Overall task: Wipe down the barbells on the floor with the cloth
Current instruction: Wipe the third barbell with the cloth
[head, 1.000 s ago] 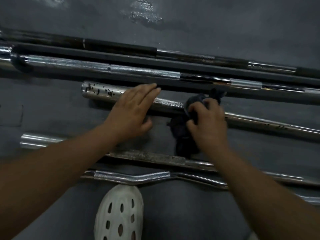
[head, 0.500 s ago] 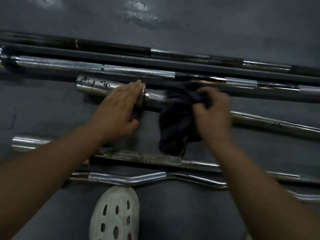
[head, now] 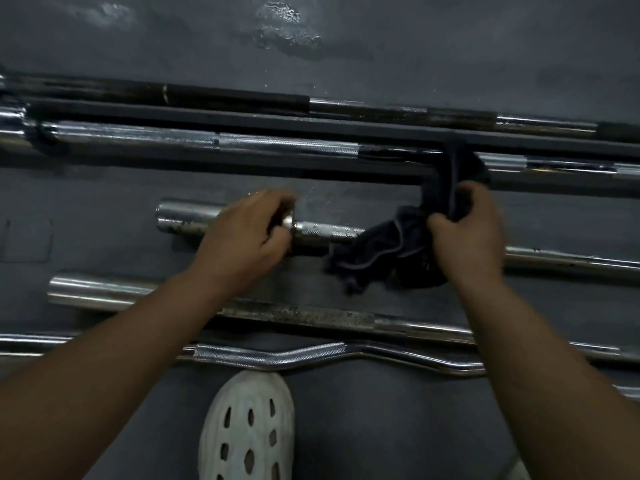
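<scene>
Gripping hands: left hand (head: pixel 242 240) round the barbell (head: pixel 180 218) collar, right hand (head: pixel 464 237) bunching cloth (head: pixel 374 251), seemingly on it.

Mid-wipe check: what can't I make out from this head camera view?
- Head view: the middle of the rust-spotted chrome barbell is hidden by the dark cloth and the right hand gripping it.
- Head view: its collar is under the blurred left hand.
- Head view: the right end of the wavy chrome curl bar is cut off by the frame edge.

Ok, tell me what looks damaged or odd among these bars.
The straight bar beside the curl bar has a dull, rust-pitted middle between chrome ends. The gripped bar shows dark spots near the left hand. A shiny floor patch lies beyond.
</scene>
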The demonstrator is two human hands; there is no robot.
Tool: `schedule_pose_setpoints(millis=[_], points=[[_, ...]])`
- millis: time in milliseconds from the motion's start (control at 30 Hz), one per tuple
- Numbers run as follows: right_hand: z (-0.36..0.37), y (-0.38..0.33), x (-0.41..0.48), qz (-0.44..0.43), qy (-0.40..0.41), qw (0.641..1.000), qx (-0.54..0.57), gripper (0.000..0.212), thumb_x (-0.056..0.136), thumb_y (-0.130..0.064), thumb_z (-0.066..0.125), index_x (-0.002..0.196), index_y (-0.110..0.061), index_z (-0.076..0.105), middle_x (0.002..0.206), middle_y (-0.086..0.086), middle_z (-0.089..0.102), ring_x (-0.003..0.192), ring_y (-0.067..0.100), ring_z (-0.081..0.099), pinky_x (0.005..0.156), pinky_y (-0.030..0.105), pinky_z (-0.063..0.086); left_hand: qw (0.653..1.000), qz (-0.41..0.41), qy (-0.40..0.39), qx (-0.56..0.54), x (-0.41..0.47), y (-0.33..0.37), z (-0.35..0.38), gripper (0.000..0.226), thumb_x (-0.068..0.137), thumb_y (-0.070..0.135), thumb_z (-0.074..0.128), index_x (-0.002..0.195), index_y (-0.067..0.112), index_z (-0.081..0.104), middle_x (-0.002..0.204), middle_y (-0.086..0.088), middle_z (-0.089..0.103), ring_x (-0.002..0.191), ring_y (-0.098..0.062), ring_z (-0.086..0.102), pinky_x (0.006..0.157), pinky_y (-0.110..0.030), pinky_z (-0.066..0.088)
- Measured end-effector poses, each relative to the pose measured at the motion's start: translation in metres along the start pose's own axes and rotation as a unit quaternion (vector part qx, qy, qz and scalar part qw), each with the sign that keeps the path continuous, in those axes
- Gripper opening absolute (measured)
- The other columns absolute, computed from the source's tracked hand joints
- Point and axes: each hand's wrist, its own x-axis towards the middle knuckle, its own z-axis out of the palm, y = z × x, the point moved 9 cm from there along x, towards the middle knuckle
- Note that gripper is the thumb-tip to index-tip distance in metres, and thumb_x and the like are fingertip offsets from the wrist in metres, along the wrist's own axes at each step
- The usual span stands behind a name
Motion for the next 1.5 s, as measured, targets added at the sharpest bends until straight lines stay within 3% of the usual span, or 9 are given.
schedule_pose_setpoints(millis=[200,367,600,733,933,1067,1300,1400,1500], points=[[0.102,-0.095,-0.091,-0.193,-0.259,0.946,0.006,0.049,0.073,-0.019,0.067,0.119,-0.033,0.06,0.113,0.001,0.066,0.103,0.023,0.063,0.09,0.039,0.053,0.995,-0.024,-0.05,0.085,-0.009,-0.004,0.019,0.043,0.084,0.032,0.029,0.111,0.011,0.055,0.106,-0.019,0.067,0.094,-0.037,0.059,0.072,-0.038,0.034],[0.065,-0.061,-0.046,-0.028,-0.11,0.98,0.164,0.043,0.076,-0.011,0.069,0.111,-0.034,0.058,0.097,-0.013,0.068,0.094,0.014,0.066,0.091,0.04,0.054,0.991,-0.101,0.007,-0.085,-0.022,-0.037,0.001,0.044,0.093,0.017,0.039,0.136,0.02,0.049,0.116,0.002,0.067,0.102,-0.02,0.064,0.086,-0.041,0.052],[0.092,-0.105,-0.102,-0.232,-0.401,0.883,-0.079,0.048,0.072,-0.025,0.071,0.117,-0.039,0.062,0.107,-0.002,0.067,0.097,0.021,0.065,0.088,0.037,0.054,0.993,-0.052,0.02,0.105,-0.012,-0.043,0.009,0.043,0.095,0.03,0.039,0.137,0.024,0.049,0.115,-0.002,0.069,0.099,-0.033,0.064,0.072,-0.036,0.04],[0.085,-0.114,-0.067,-0.204,-0.205,0.956,-0.039,0.049,0.071,-0.029,0.066,0.118,-0.039,0.059,0.11,0.004,0.06,0.096,0.027,0.063,0.086,0.041,0.054,0.996,-0.067,0.019,0.05,0.026,-0.045,0.006,0.033,0.098,0.032,0.045,0.129,0.026,0.052,0.12,-0.003,0.065,0.102,-0.032,0.063,0.08,-0.044,0.051],[0.093,-0.091,-0.12,-0.346,-0.354,0.851,-0.177,0.051,0.077,-0.028,0.067,0.126,-0.04,0.056,0.122,0.002,0.053,0.104,0.028,0.06,0.086,0.036,0.051,0.979,-0.027,0.054,0.195,-0.021,-0.027,0.008,0.025,0.1,0.035,0.041,0.101,0.021,0.062,0.087,-0.003,0.068,0.082,-0.031,0.063,0.073,-0.04,0.04],[0.069,-0.084,-0.052,-0.197,-0.157,0.965,-0.066,0.047,0.079,-0.021,0.067,0.124,-0.034,0.059,0.113,0.003,0.051,0.1,0.025,0.058,0.088,0.032,0.048,0.982,-0.046,0.007,0.185,0.027,-0.04,0.008,0.03,0.102,0.038,0.034,0.102,0.018,0.057,0.094,-0.012,0.068,0.086,-0.037,0.062,0.067,-0.04,0.037],[0.092,-0.079,-0.107,-0.326,-0.325,0.871,-0.171,0.052,0.075,-0.031,0.064,0.125,-0.039,0.059,0.12,0.003,0.053,0.105,0.028,0.06,0.089,0.039,0.052,0.982,-0.034,0.063,0.174,-0.022,-0.019,0.011,0.027,0.1,0.039,0.038,0.101,0.023,0.06,0.101,0.001,0.063,0.099,-0.027,0.053,0.091,-0.043,0.034],[0.073,-0.073,-0.047,-0.22,-0.192,0.951,-0.098,0.054,0.077,-0.027,0.065,0.13,-0.035,0.057,0.12,0.006,0.054,0.109,0.026,0.057,0.095,0.036,0.048,0.977,-0.053,-0.009,0.207,0.025,-0.027,0.013,0.038,0.103,0.039,0.03,0.105,0.019,0.063,0.11,-0.011,0.067,0.102,-0.035,0.058,0.09,-0.045,0.038],[0.099,-0.086,-0.077,-0.239,-0.169,0.942,-0.162,0.055,0.078,-0.021,0.068,0.13,-0.033,0.057,0.134,0.013,0.045,0.116,0.038,0.049,0.098,0.04,0.044,0.98,-0.048,-0.051,0.184,0.044,-0.032,0.015,0.044,0.103,0.044,0.026,0.11,0.019,0.061,0.116,-0.012,0.066,0.109,-0.035,0.057,0.092,-0.043,0.038]])
